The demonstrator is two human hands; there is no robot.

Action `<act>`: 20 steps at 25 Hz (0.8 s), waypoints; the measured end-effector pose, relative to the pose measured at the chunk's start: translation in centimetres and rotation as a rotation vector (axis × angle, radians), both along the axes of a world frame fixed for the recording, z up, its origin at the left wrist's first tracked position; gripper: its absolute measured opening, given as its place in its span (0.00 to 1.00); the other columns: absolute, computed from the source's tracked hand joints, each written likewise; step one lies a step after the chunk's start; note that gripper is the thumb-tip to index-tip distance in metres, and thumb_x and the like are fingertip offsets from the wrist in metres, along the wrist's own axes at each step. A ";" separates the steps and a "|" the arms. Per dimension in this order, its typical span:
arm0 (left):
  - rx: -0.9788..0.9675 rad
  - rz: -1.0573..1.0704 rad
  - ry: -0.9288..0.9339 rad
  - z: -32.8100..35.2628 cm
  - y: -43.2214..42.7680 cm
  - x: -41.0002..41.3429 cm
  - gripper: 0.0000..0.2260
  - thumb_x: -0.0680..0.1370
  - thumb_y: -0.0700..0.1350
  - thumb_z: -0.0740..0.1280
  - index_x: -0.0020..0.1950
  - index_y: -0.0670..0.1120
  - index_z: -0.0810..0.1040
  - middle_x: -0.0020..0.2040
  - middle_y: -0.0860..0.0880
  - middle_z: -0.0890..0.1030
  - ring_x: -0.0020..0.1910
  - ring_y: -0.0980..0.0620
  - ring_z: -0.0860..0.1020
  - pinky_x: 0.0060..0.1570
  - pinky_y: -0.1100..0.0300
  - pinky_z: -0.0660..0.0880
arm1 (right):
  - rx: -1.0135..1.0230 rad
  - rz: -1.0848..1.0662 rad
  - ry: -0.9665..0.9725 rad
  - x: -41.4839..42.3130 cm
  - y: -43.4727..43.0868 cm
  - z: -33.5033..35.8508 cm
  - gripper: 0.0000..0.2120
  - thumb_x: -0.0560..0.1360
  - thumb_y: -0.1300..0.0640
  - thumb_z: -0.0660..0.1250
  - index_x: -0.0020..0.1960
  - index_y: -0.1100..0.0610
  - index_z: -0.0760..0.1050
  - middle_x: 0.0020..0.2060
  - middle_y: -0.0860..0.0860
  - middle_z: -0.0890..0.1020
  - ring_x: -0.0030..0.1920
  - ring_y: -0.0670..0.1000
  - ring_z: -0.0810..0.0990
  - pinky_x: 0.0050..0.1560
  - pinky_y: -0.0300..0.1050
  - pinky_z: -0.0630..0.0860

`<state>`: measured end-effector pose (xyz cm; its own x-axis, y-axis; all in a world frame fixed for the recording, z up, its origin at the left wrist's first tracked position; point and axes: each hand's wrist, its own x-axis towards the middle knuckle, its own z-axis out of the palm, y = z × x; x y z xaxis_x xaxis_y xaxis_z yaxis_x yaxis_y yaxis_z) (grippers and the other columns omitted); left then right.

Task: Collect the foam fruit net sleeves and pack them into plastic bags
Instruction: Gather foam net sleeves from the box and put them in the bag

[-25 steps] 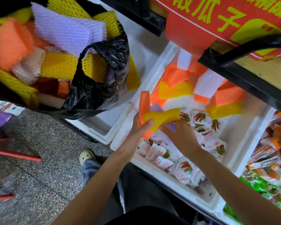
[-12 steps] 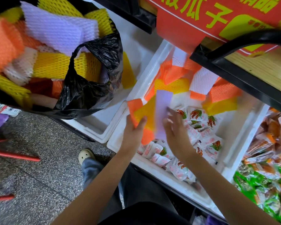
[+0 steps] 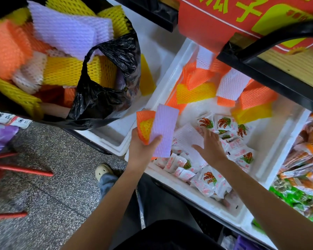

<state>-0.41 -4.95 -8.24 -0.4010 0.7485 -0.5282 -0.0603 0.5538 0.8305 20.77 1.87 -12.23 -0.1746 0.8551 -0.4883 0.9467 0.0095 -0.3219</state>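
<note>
— What is the left hand (image 3: 143, 147) holding?

— A flat stack of foam fruit net sleeves, thumb curled across the front. A lilac rectangular mesh sleeve (image 3: 163, 130) is on top, with a yellow mesh sleeve (image 3: 146, 126) and an orange mesh sleeve (image 3: 143, 114) fanned out behind it to the left. The stack is above the near left corner of the white polystyrene box (image 3: 170, 78).

— And the right hand (image 3: 209, 145)?

— Fingers straight and spread, palm down on a white foam mesh sleeve (image 3: 185, 136). That sleeve lies flat on the small white snack packets (image 3: 208, 179) in the near half of the box, just right of the stack.

— Are there more sleeves?

— Yes. Loose orange, yellow and white mesh sleeves (image 3: 197, 91) lie in a heap at the far end of the same box. At the far left, the crinkled black plastic bag (image 3: 101, 98) stands open, filled with lilac, yellow, orange and pale sleeves.
</note>
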 end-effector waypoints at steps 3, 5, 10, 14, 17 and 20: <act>-0.029 0.013 0.037 -0.2 -0.5 -0.8 0.21 0.73 0.43 0.73 0.60 0.42 0.67 0.48 0.53 0.77 0.46 0.53 0.77 0.46 0.60 0.73 | 0.051 -0.013 -0.050 0.0 0.3 -0.2 0.25 0.74 0.53 0.70 0.67 0.60 0.66 0.60 0.56 0.74 0.62 0.56 0.69 0.60 0.49 0.68; -0.043 -0.002 0.058 -0.3 -0.7 -1.2 0.21 0.73 0.44 0.72 0.61 0.41 0.68 0.50 0.50 0.77 0.49 0.50 0.77 0.48 0.57 0.73 | 0.114 -0.097 -0.019 -0.5 0.3 0.9 0.19 0.75 0.55 0.68 0.63 0.60 0.69 0.57 0.55 0.77 0.58 0.55 0.74 0.50 0.48 0.73; -0.063 -0.074 0.095 0.1 -0.7 -1.6 0.23 0.74 0.44 0.71 0.63 0.39 0.65 0.50 0.50 0.74 0.49 0.50 0.75 0.44 0.61 0.69 | 0.092 -0.559 0.594 -2.9 -1.0 6.0 0.21 0.78 0.58 0.64 0.68 0.58 0.62 0.53 0.53 0.76 0.50 0.52 0.76 0.44 0.43 0.74; -0.013 -0.123 -0.087 1.0 -1.0 -0.9 0.16 0.76 0.43 0.69 0.60 0.43 0.70 0.50 0.49 0.78 0.50 0.52 0.78 0.41 0.71 0.72 | -0.196 -0.695 0.858 -5.7 -4.2 7.6 0.15 0.79 0.58 0.61 0.65 0.54 0.66 0.54 0.53 0.78 0.52 0.51 0.78 0.46 0.43 0.75; -0.028 -0.166 -0.300 2.3 -1.7 -0.5 0.06 0.79 0.43 0.64 0.54 0.51 0.72 0.47 0.54 0.79 0.48 0.55 0.78 0.41 0.74 0.73 | -0.117 -0.510 0.648 -7.0 -5.6 6.7 0.18 0.77 0.54 0.64 0.65 0.56 0.67 0.59 0.54 0.75 0.59 0.54 0.75 0.52 0.44 0.73; -0.050 -0.198 -0.414 2.3 -2.2 -0.5 0.02 0.80 0.48 0.60 0.51 0.53 0.72 0.48 0.54 0.78 0.47 0.60 0.78 0.42 0.74 0.73 | -0.119 -0.462 0.594 -7.6 -6.5 6.1 0.31 0.73 0.44 0.62 0.72 0.55 0.63 0.65 0.52 0.72 0.64 0.52 0.71 0.64 0.50 0.70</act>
